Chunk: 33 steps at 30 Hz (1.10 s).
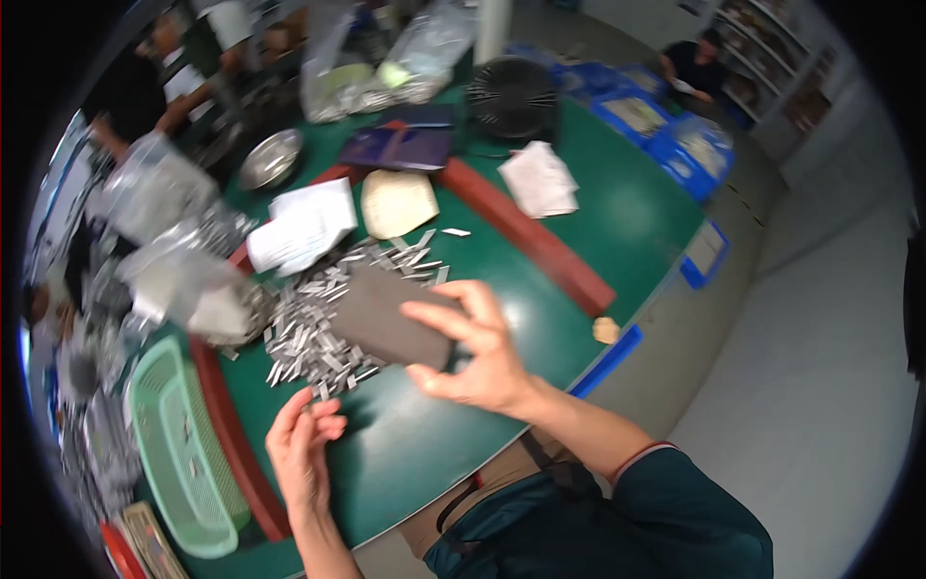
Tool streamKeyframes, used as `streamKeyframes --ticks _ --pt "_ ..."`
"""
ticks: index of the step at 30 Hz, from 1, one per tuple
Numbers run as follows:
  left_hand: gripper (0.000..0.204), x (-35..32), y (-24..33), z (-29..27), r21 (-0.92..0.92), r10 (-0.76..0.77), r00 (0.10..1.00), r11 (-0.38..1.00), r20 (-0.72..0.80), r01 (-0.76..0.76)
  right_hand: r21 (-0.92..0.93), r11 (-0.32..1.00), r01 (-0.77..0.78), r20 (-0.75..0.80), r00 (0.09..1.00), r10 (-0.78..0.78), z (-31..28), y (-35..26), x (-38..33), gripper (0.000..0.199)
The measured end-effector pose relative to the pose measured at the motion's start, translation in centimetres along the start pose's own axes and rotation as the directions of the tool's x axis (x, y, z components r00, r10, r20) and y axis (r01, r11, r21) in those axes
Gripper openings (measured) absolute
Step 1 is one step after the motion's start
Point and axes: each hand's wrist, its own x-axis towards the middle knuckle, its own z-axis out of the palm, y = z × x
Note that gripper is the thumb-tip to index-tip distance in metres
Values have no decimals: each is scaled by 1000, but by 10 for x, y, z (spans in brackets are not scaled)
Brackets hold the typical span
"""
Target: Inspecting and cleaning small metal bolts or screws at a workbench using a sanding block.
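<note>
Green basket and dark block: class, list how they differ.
The green basket is pale and perforated; the dark block is grey-brown and plain-faced. The basket is longer than the block. The basket stands apart from both hands; the right hand holds the block. Both are oblong.

Reads as a workshop or small factory floor, hand-work area. Evidence: big green-topped bench with a loose heap of small grey strips, red-brown bars laid across it, green plastic basket, clear plastic bags of stock. Blue bins along the far edge, loaded shelving behind. Co-workers at upper left, another seated person near the shelves.
</note>
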Motion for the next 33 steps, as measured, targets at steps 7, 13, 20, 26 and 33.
streamKeyframes --ticks 7,13,20,26,33 --pt "18 15 -14 16 -86 42 992 996 116 -32 -104 994 -31 -53 998 26 -26 2 -5 56" --pt "38 7 -5 6 -94 28 997 995 76 -20 -72 997 -3 -39 999 1 -10 0 -3 57" --pt "20 10 -8 13 -137 22 996 991 92 -9 -113 994 -7 -55 999 1 -20 -1 -3 59" --pt "17 11 -17 6 -104 107 993 989 40 -103 -114 993 -13 -58 998 6 -19 1 -4 59" --pt "15 7 -8 8 -108 79 996 992 48 -73 -107 994 -15 -69 998 8 -17 -2 -4 59"
